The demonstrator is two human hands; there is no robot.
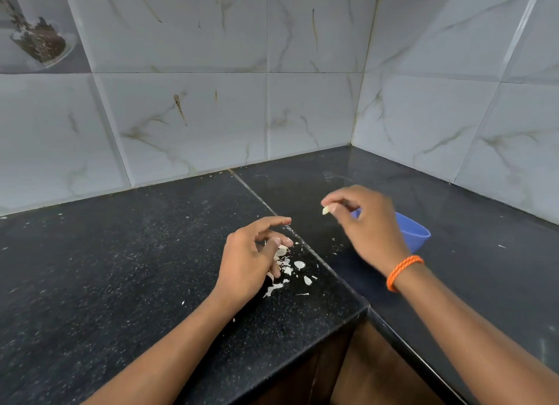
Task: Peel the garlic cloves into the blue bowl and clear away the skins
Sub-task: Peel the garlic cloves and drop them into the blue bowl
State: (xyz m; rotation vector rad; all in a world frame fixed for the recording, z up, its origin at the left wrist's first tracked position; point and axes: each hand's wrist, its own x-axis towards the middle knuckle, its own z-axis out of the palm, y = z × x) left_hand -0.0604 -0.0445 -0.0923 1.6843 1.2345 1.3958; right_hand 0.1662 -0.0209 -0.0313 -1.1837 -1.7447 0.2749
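On the black granite counter, in the tiled corner:
Right hand (pixel 367 223): raised above the counter, thumb and fingertips pinching a pale peeled garlic clove (pixel 325 210); an orange band (pixel 403 271) circles the wrist.
Garlic clove: in the air, just left of the blue bowl's near rim, not yet inside it.
Blue bowl (pixel 414 232): stands on the right slab of the counter (pixel 121 268), mostly hidden behind the right hand; what it holds I cannot see.
Left hand (pixel 251 261): low over the left slab, fingers loosely curled, index finger stretched forward, grasping nothing I can make out.
Garlic skins (pixel 290 268): white papery scraps strewn on the counter under and just right of the left hand, near the seam between the slabs.
Walls: grey marble-patterned tiles.
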